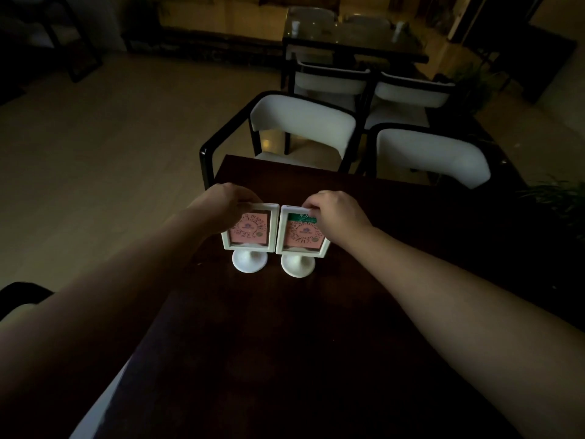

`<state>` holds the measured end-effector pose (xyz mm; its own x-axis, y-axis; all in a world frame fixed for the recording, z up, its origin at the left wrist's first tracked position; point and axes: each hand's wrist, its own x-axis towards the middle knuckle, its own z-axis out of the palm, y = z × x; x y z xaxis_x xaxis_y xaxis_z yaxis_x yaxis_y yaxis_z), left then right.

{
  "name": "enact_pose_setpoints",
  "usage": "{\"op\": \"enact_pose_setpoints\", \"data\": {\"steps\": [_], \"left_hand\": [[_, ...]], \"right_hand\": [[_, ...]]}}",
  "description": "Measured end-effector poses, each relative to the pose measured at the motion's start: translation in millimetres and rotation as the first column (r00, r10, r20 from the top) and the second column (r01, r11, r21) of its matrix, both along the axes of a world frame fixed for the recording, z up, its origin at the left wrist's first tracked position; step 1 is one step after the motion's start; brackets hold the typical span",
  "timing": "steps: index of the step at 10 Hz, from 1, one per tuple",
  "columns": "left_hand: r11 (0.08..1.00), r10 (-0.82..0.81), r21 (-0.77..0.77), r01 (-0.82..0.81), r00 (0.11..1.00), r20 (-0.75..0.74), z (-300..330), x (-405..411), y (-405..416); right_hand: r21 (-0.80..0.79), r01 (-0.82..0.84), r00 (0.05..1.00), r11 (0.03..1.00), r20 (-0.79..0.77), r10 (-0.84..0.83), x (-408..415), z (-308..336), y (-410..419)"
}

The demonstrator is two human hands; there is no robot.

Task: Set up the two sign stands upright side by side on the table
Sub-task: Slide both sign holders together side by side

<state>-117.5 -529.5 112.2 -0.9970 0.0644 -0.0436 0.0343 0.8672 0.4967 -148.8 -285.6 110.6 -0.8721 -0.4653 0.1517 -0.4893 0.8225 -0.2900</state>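
Two white sign stands rest upright on their round bases on the dark wooden table (285,343), their frames nearly touching. The left sign stand (251,231) shows a pink card with a code. The right sign stand (300,237) has a pink card with a green strip on top. My left hand (226,199) pinches the top left corner of the left frame. My right hand (337,210) grips the top right corner of the right frame and hides part of it.
Two white-cushioned chairs with black frames (300,125) (430,153) stand at the table's far edge. Behind them are more chairs and a glass-topped table (348,39). A plant (557,198) is at the right. The room is dim.
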Motion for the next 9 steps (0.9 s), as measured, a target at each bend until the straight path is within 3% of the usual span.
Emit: {"op": "enact_pose_setpoints", "data": {"steps": [7,9], "left_hand": [[1.0,0.017,0.019,-0.018,0.999,0.03,-2.1,5.3,-1.7],[0.998,0.056,0.018,-0.055,0.998,-0.024,-4.2,19.5,-9.4]], "right_hand": [[-0.021,0.05,0.997,0.999,0.051,-0.049,8.2,-1.6,1.6],[-0.074,0.049,0.997,0.996,0.057,-0.045,21.9,0.6,13.4]]}}
